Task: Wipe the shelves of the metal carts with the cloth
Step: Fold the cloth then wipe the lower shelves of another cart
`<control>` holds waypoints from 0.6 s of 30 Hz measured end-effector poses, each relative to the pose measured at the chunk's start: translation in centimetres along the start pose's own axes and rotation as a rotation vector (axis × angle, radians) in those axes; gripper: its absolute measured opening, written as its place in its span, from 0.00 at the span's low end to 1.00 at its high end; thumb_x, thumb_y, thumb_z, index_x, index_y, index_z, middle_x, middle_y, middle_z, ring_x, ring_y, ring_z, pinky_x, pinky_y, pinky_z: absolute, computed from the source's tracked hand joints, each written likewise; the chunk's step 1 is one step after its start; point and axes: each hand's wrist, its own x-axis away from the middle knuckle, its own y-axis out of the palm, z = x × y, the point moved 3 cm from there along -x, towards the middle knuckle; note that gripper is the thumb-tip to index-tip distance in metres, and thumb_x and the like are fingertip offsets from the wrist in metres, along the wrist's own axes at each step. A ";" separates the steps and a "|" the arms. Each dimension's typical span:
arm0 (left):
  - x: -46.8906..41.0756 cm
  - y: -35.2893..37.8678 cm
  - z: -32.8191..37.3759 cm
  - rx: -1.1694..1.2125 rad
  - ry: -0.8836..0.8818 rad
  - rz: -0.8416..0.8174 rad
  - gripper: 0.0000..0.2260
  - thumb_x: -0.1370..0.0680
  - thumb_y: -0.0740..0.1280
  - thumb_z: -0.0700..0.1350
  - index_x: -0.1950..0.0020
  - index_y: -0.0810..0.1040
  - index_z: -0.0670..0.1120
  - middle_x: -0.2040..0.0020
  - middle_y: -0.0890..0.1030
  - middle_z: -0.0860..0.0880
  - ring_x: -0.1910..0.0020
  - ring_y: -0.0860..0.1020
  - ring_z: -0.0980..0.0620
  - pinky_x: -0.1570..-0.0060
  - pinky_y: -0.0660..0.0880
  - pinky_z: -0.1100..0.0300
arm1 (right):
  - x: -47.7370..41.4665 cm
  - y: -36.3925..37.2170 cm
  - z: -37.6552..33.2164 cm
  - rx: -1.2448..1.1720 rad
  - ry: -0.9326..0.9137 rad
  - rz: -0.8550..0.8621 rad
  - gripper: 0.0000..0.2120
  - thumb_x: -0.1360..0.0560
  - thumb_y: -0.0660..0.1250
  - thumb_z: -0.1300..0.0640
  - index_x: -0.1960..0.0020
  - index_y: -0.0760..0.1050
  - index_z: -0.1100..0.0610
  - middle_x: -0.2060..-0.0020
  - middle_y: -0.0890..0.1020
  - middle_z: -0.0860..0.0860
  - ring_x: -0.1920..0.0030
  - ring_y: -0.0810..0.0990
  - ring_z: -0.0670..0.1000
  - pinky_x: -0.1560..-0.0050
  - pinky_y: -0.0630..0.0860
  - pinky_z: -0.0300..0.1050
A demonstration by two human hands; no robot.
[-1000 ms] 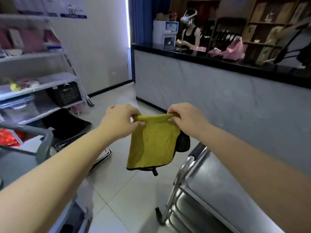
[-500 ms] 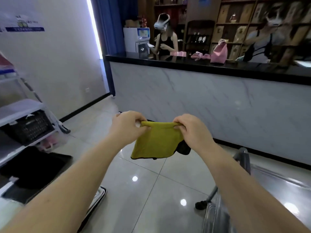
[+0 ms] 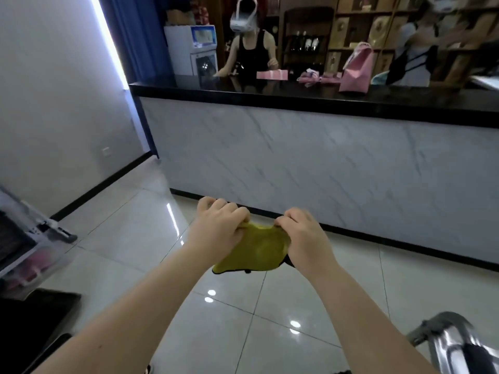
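Closest to me, my two bare forearms run up from the bottom edge toward the middle of the view. At five o'clock a corner of the metal cart (image 3: 442, 321) pokes in: a grey curved tube and a shiny upright, none of its shelves in sight. At eight o'clock a black mat (image 3: 32, 319) lies on the floor (image 3: 135, 238), which is pale glossy tile with light spots on it.

Just below centre, at about six o'clock, both hands hold the cloth (image 3: 256, 251) in the air above the floor, well apart from the cart. The left hand (image 3: 220, 230) has its fingers curled over the cloth's upper left edge, pinching it. The right hand (image 3: 305, 238) grips the upper right edge the same way, knuckles up. The cloth is yellow with a dark trim, bunched between the two hands and sagging beneath them; a dark patch shows beside my right wrist.

At nine o'clock a clear bin (image 3: 35, 263) with something pink inside sits low on a rack.

Further off, a long table (image 3: 297, 103) with a black top and a grey marbled front spans the view from eleven to three o'clock. On it stand a pink box (image 3: 272, 75) and a pink bag (image 3: 356, 70). Behind it, at twelve o'clock, a person (image 3: 252, 52) wearing a headset stands beside a white machine (image 3: 193, 47); another person (image 3: 415, 49) is at two o'clock, before wooden shelving (image 3: 383, 25).
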 end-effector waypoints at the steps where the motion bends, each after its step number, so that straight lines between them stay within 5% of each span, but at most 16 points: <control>1: -2.2 0.9 -0.4 0.012 0.005 0.005 0.06 0.22 0.63 0.48 0.47 0.78 0.54 0.51 0.79 0.56 0.47 0.74 0.50 0.38 0.58 0.55 | -1.4 0.7 1.4 -0.004 0.030 0.009 0.17 0.35 0.69 0.77 0.52 0.81 0.61 0.57 0.77 0.53 0.56 0.75 0.57 0.61 0.75 0.47; 8: -20.2 8.0 -1.3 0.249 0.058 0.050 0.05 0.26 0.68 0.47 0.52 0.80 0.54 0.54 0.78 0.56 0.49 0.73 0.50 0.42 0.59 0.54 | -11.2 2.4 13.1 0.017 0.285 0.146 0.14 0.30 0.64 0.75 0.53 0.78 0.59 0.56 0.77 0.53 0.53 0.74 0.57 0.55 0.65 0.41; 12: -31.9 11.2 0.5 0.373 0.226 0.054 0.05 0.26 0.69 0.46 0.52 0.80 0.54 0.56 0.77 0.58 0.49 0.74 0.51 0.42 0.60 0.53 | -16.4 1.2 20.8 0.054 0.424 0.257 0.08 0.26 0.62 0.66 0.54 0.79 0.57 0.56 0.76 0.50 0.51 0.72 0.52 0.53 0.67 0.43; 18: -49.1 12.0 9.0 0.535 0.515 0.085 0.05 0.26 0.69 0.46 0.51 0.80 0.55 0.57 0.73 0.60 0.48 0.74 0.51 0.47 0.61 0.55 | -21.8 -6.1 31.5 0.178 0.606 0.400 0.09 0.27 0.63 0.68 0.52 0.80 0.58 0.56 0.73 0.46 0.50 0.71 0.50 0.55 0.66 0.41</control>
